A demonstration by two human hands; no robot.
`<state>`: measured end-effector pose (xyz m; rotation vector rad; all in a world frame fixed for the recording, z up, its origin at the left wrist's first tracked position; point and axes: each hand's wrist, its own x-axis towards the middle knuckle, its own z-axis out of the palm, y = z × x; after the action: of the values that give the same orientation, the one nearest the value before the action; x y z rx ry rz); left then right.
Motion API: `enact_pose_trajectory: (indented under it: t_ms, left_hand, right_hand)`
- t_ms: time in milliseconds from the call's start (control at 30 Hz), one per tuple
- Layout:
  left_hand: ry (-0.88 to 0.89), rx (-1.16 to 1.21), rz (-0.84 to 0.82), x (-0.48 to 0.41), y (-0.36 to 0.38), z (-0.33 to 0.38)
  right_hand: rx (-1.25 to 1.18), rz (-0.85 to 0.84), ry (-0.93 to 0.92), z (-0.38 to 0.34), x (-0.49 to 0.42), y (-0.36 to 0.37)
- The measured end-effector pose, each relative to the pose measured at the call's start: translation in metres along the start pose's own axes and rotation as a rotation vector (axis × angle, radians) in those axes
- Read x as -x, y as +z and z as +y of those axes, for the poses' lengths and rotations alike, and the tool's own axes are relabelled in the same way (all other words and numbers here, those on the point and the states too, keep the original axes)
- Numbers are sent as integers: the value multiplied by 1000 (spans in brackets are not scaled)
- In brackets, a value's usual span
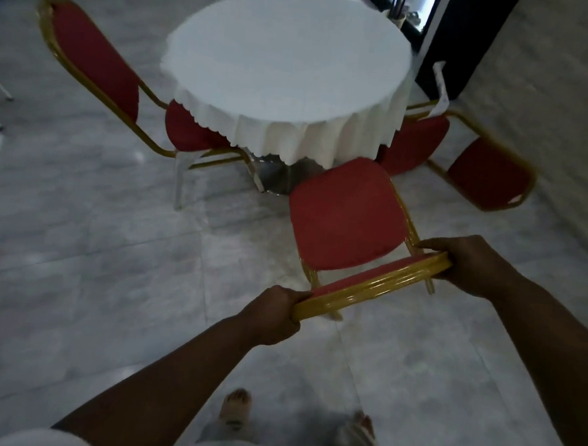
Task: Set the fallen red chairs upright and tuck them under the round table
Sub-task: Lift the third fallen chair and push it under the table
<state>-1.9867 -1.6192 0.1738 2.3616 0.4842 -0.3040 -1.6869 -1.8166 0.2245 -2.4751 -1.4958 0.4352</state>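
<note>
Open grey floor beside upright red chair, seat front near round table edge, left hand and right hand fingers wrapped around its gold backrest top.

Open floor lies left of the held chair; ahead, the draped bench blocks passage.

A red-cushioned, gold-framed chair is gripped by its backrest top, left hand at 6 o'clock, right hand at 4 o'clock, facing a white-clothed round table at 12 o'clock. Similar chairs are seen at 10 o'clock and 2 o'clock.
</note>
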Motion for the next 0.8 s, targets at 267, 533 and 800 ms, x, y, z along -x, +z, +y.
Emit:
enact_pose_trajectory:
  t_ms: [267, 533, 800]
  left_hand:
    - [-28, -138, 10, -66, -26, 92]
    - [-107, -152, 30, -97, -20, 121]
    - [-115, -186, 25, -148, -49, 120]
  right_hand:
    - [-128, -91, -32, 100, 11, -30]
    - [-234, -123, -34, 145, -29, -17]
    - [-237, -212, 27, 165, -81, -18]
